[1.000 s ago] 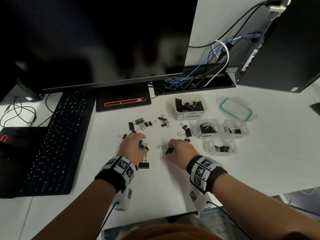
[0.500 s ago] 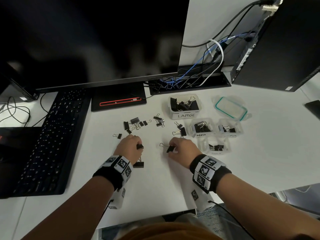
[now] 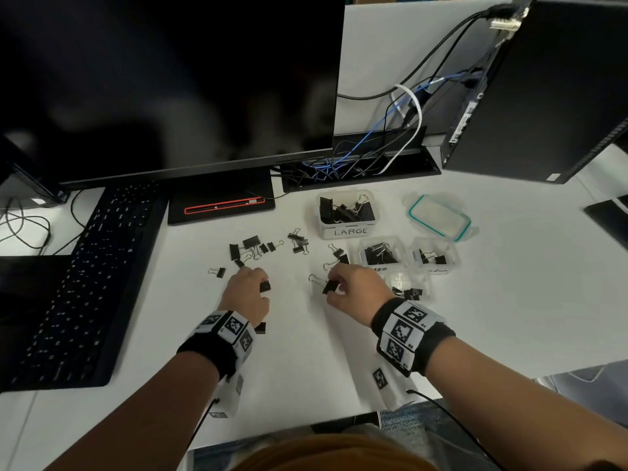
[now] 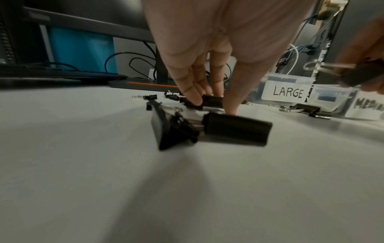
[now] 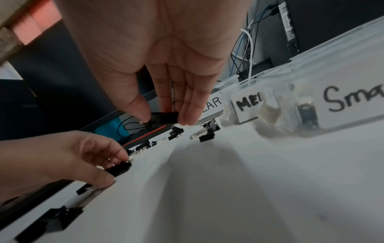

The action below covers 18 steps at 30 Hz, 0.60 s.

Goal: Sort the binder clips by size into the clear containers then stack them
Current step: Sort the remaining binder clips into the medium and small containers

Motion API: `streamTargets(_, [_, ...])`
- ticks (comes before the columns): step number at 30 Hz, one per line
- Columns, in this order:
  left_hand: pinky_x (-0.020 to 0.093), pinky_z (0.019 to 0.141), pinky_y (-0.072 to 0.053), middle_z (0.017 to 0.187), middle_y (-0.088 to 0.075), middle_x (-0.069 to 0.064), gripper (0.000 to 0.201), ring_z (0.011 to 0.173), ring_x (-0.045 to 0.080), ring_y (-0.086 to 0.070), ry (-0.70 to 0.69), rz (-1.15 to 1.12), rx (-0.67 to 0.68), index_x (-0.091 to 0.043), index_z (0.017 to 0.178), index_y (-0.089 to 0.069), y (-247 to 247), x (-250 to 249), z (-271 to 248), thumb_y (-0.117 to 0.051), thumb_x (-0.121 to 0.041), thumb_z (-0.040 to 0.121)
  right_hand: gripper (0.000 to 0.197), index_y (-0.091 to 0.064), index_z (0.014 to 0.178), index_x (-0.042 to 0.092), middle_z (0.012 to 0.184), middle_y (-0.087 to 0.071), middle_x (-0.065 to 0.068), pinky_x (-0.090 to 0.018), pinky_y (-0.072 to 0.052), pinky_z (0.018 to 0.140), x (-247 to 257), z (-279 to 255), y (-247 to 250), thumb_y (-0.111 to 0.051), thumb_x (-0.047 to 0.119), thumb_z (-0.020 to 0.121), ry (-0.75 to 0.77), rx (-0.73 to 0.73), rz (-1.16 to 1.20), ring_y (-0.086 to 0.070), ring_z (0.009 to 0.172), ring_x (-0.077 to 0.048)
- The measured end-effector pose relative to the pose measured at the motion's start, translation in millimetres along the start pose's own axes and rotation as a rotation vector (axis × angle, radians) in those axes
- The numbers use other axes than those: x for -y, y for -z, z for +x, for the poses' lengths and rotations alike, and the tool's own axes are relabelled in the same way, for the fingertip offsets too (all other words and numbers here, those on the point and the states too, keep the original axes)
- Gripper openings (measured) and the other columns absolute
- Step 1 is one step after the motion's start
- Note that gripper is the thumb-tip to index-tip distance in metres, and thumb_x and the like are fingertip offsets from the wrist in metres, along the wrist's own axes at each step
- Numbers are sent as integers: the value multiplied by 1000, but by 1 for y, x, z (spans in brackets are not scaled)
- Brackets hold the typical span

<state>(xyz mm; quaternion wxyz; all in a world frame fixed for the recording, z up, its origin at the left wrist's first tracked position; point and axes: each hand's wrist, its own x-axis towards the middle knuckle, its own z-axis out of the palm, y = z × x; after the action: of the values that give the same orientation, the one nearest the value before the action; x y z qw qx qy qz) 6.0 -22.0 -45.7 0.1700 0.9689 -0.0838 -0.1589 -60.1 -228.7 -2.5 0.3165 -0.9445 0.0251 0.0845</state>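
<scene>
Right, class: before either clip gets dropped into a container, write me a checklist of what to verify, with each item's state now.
1. Left hand pinches a binder clip: ok.
2. Right hand pinches a black clip: ok.
3. LARGE container open on top: ok.
4. MED container open on top: ok.
5. Size of each held clip matched to a label: cannot tell.
6. All loose clips sorted: not ok, several lie on the desk.
</scene>
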Motion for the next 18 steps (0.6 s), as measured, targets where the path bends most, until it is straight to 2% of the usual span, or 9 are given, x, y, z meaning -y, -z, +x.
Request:
streamTargets(4, [28, 92, -41, 121, -51, 5, 28, 110, 20, -52, 24, 21, -18, -16, 115, -58, 0, -3, 3, -54, -10, 88, 27, -60, 108, 11, 89, -51, 4, -21, -34, 67, -5, -1, 4, -61, 21, 82, 2, 16, -10, -48, 79, -12])
streamTargets(9, [30, 93, -44, 120, -53, 4, 27, 110, 20, -52, 40, 42, -4, -16, 115, -58, 2, -5, 8, -55, -14, 89, 26, -60, 107, 9, 86, -50, 4, -21, -33, 67, -6, 1, 8, -61, 18, 82, 25, 18, 9, -46, 78, -12])
streamTargets(12, [31, 91, -44, 117, -52, 4, 23, 111, 21, -48, 16, 92, -2, -17, 112, -58, 3, -6, 9, -54, -14, 89, 27, -60, 107, 10, 87, -53, 1, -21, -34, 68, -7, 3, 12, -61, 18, 82, 30, 13, 25, -48, 79, -14])
streamTargets(15, [32, 88, -45, 117, -52, 3, 20, 109, 21, -47, 2, 158, -13, -17, 111, -55, 2, -9, 8, -51, -17, 91, 28, -61, 108, 11, 96, -62, -6, -24, -42, 72, -10, 4, 18, -62, 19, 81, 27, 6, 42, -56, 86, -19])
streamTargets(18, [34, 87, -45, 119, -51, 3, 22, 108, 22, -47, -28, 250, -34, -16, 116, -48, 1, -14, 7, -44, -19, 95, 28, -61, 108, 11, 94, -61, -4, -21, -40, 72, -13, 4, 23, -63, 19, 81, 34, -4, 59, -55, 85, -15])
